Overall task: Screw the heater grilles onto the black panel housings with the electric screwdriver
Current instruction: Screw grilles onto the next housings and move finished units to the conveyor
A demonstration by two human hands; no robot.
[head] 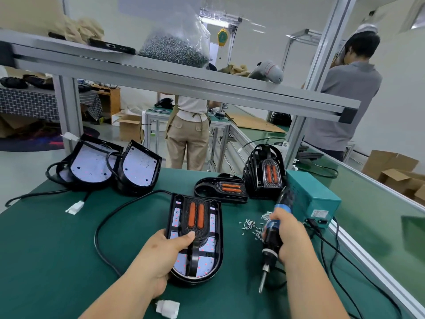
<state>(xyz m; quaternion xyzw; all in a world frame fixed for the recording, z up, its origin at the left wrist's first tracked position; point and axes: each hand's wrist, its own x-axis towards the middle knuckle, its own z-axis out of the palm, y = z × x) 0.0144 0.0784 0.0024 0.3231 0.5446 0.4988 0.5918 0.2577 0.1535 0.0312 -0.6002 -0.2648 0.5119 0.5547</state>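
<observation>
Green desk (pixel 57 238): the left-hand grip (pixel 158 256) clasps a black panel housing (pixel 219 240), thumb on its heater grille (pixel 196 201). Right of the housing, the right-hand grip (pixel 289 236) grasps the electric screwdriver (pixel 272 239), bit pointing down.

A black panel housing (pixel 220 245) lies flat near centre on the table (pixel 57 249), with a heater grille (pixel 196 215) with two orange bars seated in it. Just right, the black-and-blue electric screwdriver (pixel 272 240) tilts, bit pointing near. Loose screws (pixel 249 225) lie scattered beside it.
</observation>
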